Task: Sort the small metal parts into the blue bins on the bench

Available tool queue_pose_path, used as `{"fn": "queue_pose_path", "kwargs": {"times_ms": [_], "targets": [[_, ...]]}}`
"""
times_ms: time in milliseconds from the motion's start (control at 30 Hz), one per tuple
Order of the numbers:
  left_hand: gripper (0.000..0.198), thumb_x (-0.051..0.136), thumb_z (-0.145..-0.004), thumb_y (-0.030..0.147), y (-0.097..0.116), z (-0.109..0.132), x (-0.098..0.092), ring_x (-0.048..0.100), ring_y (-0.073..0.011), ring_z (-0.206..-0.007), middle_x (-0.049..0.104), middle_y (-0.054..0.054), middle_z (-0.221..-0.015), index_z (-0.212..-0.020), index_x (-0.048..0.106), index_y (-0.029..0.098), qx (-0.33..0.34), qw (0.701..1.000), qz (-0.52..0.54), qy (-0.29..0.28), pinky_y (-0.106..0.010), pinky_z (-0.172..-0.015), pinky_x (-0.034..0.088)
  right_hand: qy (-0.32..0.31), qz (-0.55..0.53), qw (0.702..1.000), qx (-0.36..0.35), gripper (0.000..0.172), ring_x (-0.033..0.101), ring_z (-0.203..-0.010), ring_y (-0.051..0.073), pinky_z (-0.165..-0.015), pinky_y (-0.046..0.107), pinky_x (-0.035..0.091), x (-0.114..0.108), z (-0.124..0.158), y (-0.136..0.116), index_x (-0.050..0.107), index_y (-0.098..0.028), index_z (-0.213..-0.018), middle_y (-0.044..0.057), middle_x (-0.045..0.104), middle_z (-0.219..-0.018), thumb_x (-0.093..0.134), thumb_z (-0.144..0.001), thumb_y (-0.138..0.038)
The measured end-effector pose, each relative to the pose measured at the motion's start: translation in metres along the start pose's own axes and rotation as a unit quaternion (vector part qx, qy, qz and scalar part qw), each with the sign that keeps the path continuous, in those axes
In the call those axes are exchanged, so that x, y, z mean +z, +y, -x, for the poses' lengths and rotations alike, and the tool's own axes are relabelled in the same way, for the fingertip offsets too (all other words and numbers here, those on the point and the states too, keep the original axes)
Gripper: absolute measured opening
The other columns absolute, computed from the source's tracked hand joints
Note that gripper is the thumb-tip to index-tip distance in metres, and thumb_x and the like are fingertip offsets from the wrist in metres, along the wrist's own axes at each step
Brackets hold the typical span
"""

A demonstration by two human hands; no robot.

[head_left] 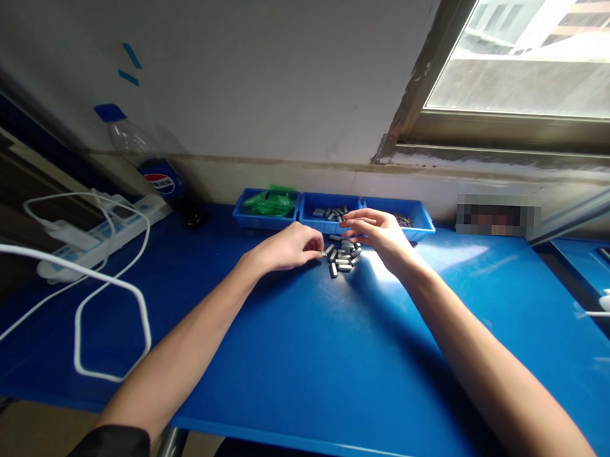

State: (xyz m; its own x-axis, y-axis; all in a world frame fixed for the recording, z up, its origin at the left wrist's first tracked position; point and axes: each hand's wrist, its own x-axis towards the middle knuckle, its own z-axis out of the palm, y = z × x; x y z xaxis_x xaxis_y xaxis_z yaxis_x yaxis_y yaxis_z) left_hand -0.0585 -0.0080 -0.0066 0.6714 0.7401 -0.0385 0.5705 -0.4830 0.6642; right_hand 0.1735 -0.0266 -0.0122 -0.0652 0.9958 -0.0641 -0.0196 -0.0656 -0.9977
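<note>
Several small metallic and black cylinder-like pieces [342, 258] lie in a loose pile on the blue table [300, 361]. At the left edge of the pile, my left hand [294, 247] has its fingers pinched together on a small metallic piece [325, 254]. My right hand [377, 230] hovers over the upper right of the pile, fingers apart, with nothing visible in it. Behind it stands the middle blue bin [330, 224], holding more of the small pieces. The right blue bin [422, 222] holds thin metallic items and is partly hidden by my right hand.
A left blue bin [265, 222] holds green plastic [269, 203]. A cola bottle [159, 173] leans near the wall. At the left are a power strip [104, 238] and looping white cables [145, 309]. A window [530, 76] is at upper right.
</note>
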Motion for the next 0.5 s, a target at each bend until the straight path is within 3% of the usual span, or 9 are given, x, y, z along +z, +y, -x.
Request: {"fn": "queue_pose_path", "kwargs": {"times_ms": [133, 233, 367, 500], "targets": [[0.019, 0.07, -0.091, 0.031, 0.003, -0.004, 0.0, 0.077, -0.0217, -0.089, 0.082, -0.007, -0.098, -0.097, 0.081, 0.017, 0.015, 0.989, 0.093, 0.11, -0.027, -0.081, 0.058, -0.03, 0.02, 0.999, 0.025, 0.018, 0.073, -0.076, 0.017, -0.071, 0.028, 0.059, 0.0, 0.001, -0.001, 0.077, -0.019, -0.096, 0.008, 0.081, -0.092, 0.08, -0.08, -0.029], [0.024, 0.071, -0.092, 0.036, 0.006, -0.007, 0.002, 0.077, -0.0217, -0.085, 0.082, -0.009, -0.096, -0.098, 0.08, 0.014, 0.008, 0.972, 0.166, 0.168, -0.029, -0.08, 0.06, -0.053, 0.03, 0.997, 0.04, 0.021, 0.072, -0.075, 0.017, -0.071, 0.028, 0.058, 0.001, 0.002, -0.001, 0.076, -0.018, -0.098, 0.009, 0.081, -0.092, 0.081, -0.08, -0.029], [0.034, 0.073, -0.091, 0.045, 0.005, -0.01, 0.007, 0.076, -0.0192, -0.073, 0.078, -0.007, -0.083, -0.101, 0.073, 0.013, -0.011, 0.947, 0.261, 0.186, -0.028, -0.07, 0.061, -0.084, 0.035, 0.995, 0.03, 0.03, 0.073, -0.08, 0.018, -0.072, 0.028, 0.057, 0.002, 0.005, -0.003, 0.076, -0.018, -0.104, 0.008, 0.081, -0.093, 0.084, -0.079, -0.03], [0.031, 0.072, -0.092, 0.045, 0.003, -0.012, 0.011, 0.074, -0.0168, -0.068, 0.074, -0.003, -0.074, -0.099, 0.066, 0.015, -0.01, 0.941, 0.29, 0.174, -0.025, -0.067, 0.06, -0.126, 0.018, 0.992, 0.009, 0.041, 0.072, -0.078, 0.018, -0.074, 0.029, 0.056, 0.001, 0.007, -0.002, 0.076, -0.018, -0.112, 0.008, 0.081, -0.092, 0.087, -0.079, -0.038]]}}
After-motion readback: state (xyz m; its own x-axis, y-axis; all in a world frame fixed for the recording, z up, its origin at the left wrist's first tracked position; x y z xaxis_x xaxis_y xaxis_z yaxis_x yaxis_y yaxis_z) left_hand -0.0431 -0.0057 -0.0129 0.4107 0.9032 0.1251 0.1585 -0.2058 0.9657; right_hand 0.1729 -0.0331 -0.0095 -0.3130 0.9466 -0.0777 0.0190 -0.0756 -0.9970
